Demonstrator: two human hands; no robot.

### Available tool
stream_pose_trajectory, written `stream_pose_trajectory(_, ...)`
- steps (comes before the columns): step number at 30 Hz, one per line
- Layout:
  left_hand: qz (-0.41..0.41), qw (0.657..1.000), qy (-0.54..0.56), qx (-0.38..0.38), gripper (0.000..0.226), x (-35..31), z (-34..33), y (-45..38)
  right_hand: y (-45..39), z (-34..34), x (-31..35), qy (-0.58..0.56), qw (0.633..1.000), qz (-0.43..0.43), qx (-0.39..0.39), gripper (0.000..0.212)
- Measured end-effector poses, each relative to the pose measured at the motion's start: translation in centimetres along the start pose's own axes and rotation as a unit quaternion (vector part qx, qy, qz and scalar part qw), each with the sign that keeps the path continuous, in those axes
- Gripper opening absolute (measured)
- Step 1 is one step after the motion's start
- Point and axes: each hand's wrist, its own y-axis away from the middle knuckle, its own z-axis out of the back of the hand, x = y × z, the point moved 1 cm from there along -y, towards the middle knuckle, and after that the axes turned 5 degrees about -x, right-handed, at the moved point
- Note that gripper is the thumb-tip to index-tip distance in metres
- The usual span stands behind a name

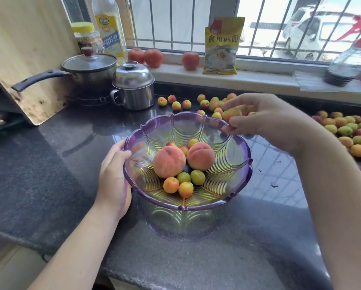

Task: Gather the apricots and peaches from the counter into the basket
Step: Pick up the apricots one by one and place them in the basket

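Note:
A clear purple basket (236, 186) stands on the dark counter. Inside lie two peaches (169, 161) and several small apricots (185, 189). My left hand (114, 176) grips the basket's left rim. Over the far right rim, my right hand (267, 120) holds an apricot (231, 114) in its fingers. More loose apricots (176, 105) lie on the counter behind the basket, and a pile of apricots (347, 130) sits at the right. Three peaches (153, 57) rest on the window sill.
A lidded saucepan (89, 68) and a steel pot (133, 86) stand at the back left beside a wooden board (26, 59). On the sill are a yellow bag (222, 47), bottles (108, 26) and a spray bottle (349, 61).

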Motion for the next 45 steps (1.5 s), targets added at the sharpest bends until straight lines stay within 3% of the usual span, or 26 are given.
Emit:
stream_pose_trajectory(3, -0.002, 1.000, 0.009, 0.002, 0.037, 0.1, 0.1, 0.0, 0.9, -1.0, 1.4, 0.037, 0.991, 0.044, 0.117, 0.020)
stream_pose_trajectory(9, 0.002, 1.000, 0.009, 0.002, 0.041, 0.0, 0.2, 0.0, 1.3, -3.4, 1.6, 0.217, 0.958, 0.069, 0.177, 0.025)
stream_pose_trajectory(16, 0.004, 1.000, 0.000, 0.005, 0.036, -0.1, 0.1, 0.1, 2.6, -6.8, 1.1, 0.404, 0.867, 0.095, 0.275, 0.031)
stream_pose_trajectory(22, 0.006, 1.000, -0.005, 0.003, 0.037, -0.3, 0.0, 0.1, 3.0, -8.1, 0.9, 0.469, 0.834, 0.101, 0.273, 0.034)
stream_pose_trajectory(36, 0.024, 1.000, -0.008, -0.015, 0.038, -0.5, -0.3, 0.4, 3.1, -8.6, 1.0, 0.488, 0.830, 0.111, 0.247, 0.036)
stream_pose_trajectory(39, 0.013, 1.000, -0.005, -0.022, 0.037, -0.7, -0.4, 0.7, 1.9, -6.1, 1.4, 0.407, 0.888, 0.097, 0.192, 0.026)
stream_pose_trajectory(42, -0.009, 0.999, -0.009, -0.053, 0.046, -0.7, -0.3, 0.8, -0.4, -2.3, 0.5, 0.196, 0.977, 0.059, 0.057, 0.017)
stream_pose_trajectory(45, -0.035, 0.994, -0.011, -0.102, 0.050, -0.8, -0.1, 0.7, -3.0, 0.3, -3.5, 0.094, 0.986, 0.015, -0.140, 0.015)
